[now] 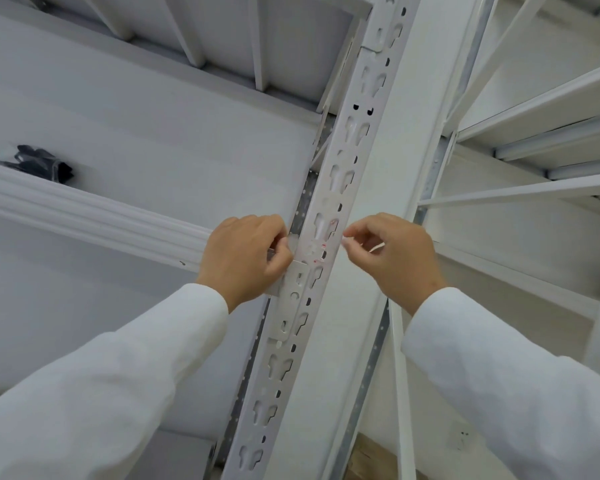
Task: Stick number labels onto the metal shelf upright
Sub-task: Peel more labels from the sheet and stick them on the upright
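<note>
While the left hand (245, 256) curls against the left edge of the white perforated metal shelf upright (321, 233), pinching the end of a pale strip, a translucent red-printed label (317, 245) lies across the upright between both hands. The right hand (394, 252), just right of the upright, pinches the label's other end with thumb and forefinger.

Two hands are seen, a left hand (245, 256) and a right hand (394, 252), each in one white sleeve; one slotted metal upright (321, 209) is counted, one label (317, 247) with red marks, and one dark bundle (44, 162) on one shelf (94, 213)
</note>
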